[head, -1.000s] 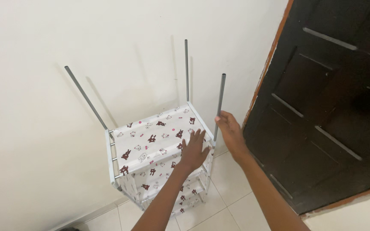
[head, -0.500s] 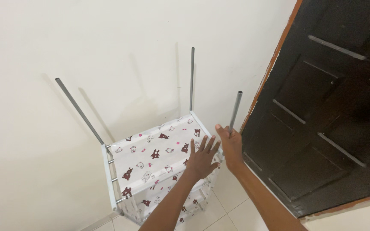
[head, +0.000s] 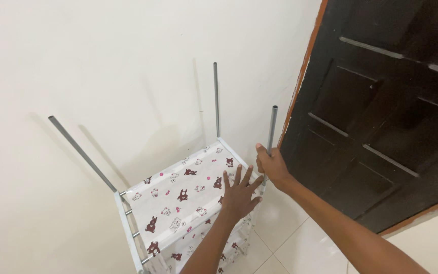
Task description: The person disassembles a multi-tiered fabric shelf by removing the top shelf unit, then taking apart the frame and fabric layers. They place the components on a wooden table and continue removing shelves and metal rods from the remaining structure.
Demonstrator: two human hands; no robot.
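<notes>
Head view: fabric shelf rack stands against the cream wall, below and ahead of both hands, just left of the dark panelled door. Top shelf is white cloth with small bear prints. Three grey poles rise from its corners — a left pole leaning outward, a back pole upright, a right front pole near the door frame.

Hidden or cut off: the near left corner and the rack's lower tiers run out of the bottom edge; only slivers of lower printed fabric show under the top shelf. The right front pole's lower end is covered by the right hand, so its joint with the frame can't be seen. White floor tiles show beside the rack.

Hands: left hand spread wide, fingers splayed, palm flat on the shelf's right front part — holding nothing. Right hand wrapped closed around the right front pole, low on it, just beside the left fingertips.
</notes>
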